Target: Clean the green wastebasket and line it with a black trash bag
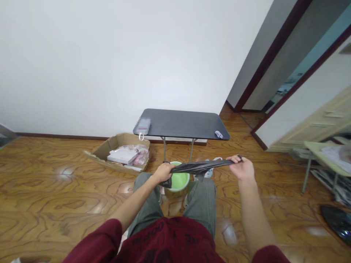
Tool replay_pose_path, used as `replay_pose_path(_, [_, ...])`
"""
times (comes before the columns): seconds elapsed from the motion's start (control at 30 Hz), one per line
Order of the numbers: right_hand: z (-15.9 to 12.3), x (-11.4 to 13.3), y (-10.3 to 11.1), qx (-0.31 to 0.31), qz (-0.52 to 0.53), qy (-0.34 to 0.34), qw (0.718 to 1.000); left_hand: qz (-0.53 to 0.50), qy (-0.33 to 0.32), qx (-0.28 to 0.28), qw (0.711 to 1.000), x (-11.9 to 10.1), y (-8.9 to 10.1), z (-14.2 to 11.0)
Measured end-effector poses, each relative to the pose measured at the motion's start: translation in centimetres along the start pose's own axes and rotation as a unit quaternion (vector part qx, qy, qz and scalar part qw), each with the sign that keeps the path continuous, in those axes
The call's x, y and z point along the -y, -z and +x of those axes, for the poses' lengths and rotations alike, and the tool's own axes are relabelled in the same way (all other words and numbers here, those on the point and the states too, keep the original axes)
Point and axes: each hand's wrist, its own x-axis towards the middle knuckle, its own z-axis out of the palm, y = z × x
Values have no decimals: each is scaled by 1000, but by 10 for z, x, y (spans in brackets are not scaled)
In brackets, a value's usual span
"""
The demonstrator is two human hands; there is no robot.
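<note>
A black plastic bag [201, 167] is stretched tight sideways between my two hands, above my knees. My left hand [163, 172] is closed round one end, and a bunched part of the bag hangs below it. The other end is gripped by my right hand [242, 168], well out to the right, with its fingers closed on the plastic. Beneath the bag, between my legs, a light green basin [179, 181] stands on the floor, partly covered by the bag and my left hand. Behind the bag a white plastic bag [210, 173] shows in part.
A black folding table [181, 122] stands against the wall, with a crumpled paper [218, 134] and a blurred packet [143, 126] on top. To the left lies an open cardboard box [104, 149] with white boxes and plastic wrap. A pale small table [326, 155] stands far right.
</note>
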Motion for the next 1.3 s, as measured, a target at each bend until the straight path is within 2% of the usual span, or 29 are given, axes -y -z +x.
replay_pose_path(0.1, [-4, 0, -4, -19, 22, -19, 999, 37, 1, 3, 999, 9, -1, 0])
replay_pose_path(0.23, [-9, 3, -7, -13, 27, -14, 999, 64, 26, 5, 998, 17, 5, -5])
replay_pose_path(0.33, [-10, 9, -2, -6, 33, -5, 999, 73, 43, 5, 996, 20, 12, -8])
replay_pose_path(0.47, [-4, 18, 7, -1, 25, 13, 1000, 83, 33, 6, 996, 25, 17, -9])
replay_pose_path(0.57, [7, 21, 17, -14, -28, 43, 999, 87, 7, 4, 996, 27, 21, -10])
replay_pose_path(0.63, [13, 20, 27, -25, -134, 96, 986, 81, 3, 8, 997, 26, 25, -11])
replay_pose_path(0.7, [12, 19, 35, -46, -274, 214, 936, 73, 14, 10, 997, 22, 30, -15])
replay_pose_path(0.77, [2, 18, 39, -66, -387, 357, 848, 72, 20, -2, 997, 16, 36, -18])
replay_pose_path(0.8, [-6, 16, 38, -66, -407, 399, 819, 75, 17, -12, 997, 11, 40, -20])
replay_pose_path(0.87, [-22, 6, 33, -3, -541, 489, 685, 81, -2, -28, 996, -1, 47, -19])
replay_pose_path(0.93, [-36, -15, 24, 130, -645, 472, 586, 88, -35, -32, 995, -14, 54, -15])
replay_pose_path(0.97, [-40, -30, 20, 198, -688, 434, 548, 92, -53, -37, 994, -21, 57, -11])
replay_pose_path(1.0, [-42, -46, 18, 256, -717, 384, 523, 93, -70, -45, 992, -26, 59, -7])
replay_pose_path(1.03, [-42, -64, 17, 311, -734, 324, 509, 93, -86, -56, 990, -31, 61, -4])
replay_pose_path(1.07, [-41, -81, 18, 355, -741, 257, 509, 92, -100, -67, 988, -33, 62, 0])
replay_pose_path(1.13, [-37, -109, 25, 402, -733, 148, 529, 95, -117, -87, 985, -33, 63, 3])
replay_pose_path(1.17, [-34, -117, 30, 412, -730, 115, 534, 101, -119, -93, 983, -29, 63, 4])
replay_pose_path(1.23, [-29, -124, 38, 422, -726, 68, 539, 115, -109, -94, 983, -17, 61, 5])
replay_pose_path(1.3, [-26, -122, 40, 431, -731, 31, 528, 127, -84, -80, 985, -3, 57, 5])
